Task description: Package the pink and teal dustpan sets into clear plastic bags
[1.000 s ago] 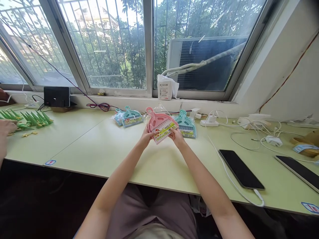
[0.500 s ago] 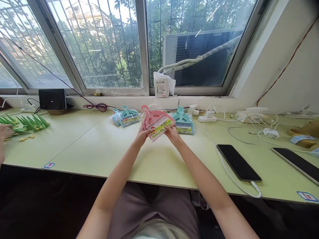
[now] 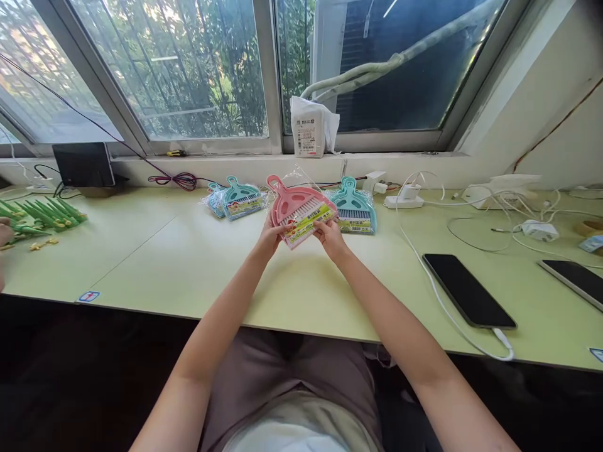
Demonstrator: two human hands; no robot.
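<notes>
Both my hands hold a pink mini dustpan and brush set (image 3: 301,204) in clear plastic wrap, tilted, above the table. My left hand (image 3: 272,235) is closed on its lower left edge, thumb on the front. On the lower right side, my right hand (image 3: 330,238) grips it, fingers over the yellow-green label. Behind it to the right lies a wrapped teal dustpan set (image 3: 354,204), partly covered by the pink one. To the left, another wrapped teal set (image 3: 242,199) overlaps a blue one (image 3: 217,202).
A charging phone (image 3: 466,289) and a second device (image 3: 577,276) lie at right, near tangled white cables and a power strip (image 3: 404,198). Far left, another person's hand (image 3: 5,232) is beside green plastic pieces (image 3: 47,213). A tissue pack (image 3: 308,132) stands on the sill.
The camera view has tilted downward, so the table and window appear higher. Both hands still hold the pink dustpan set in nearly the same pose.
</notes>
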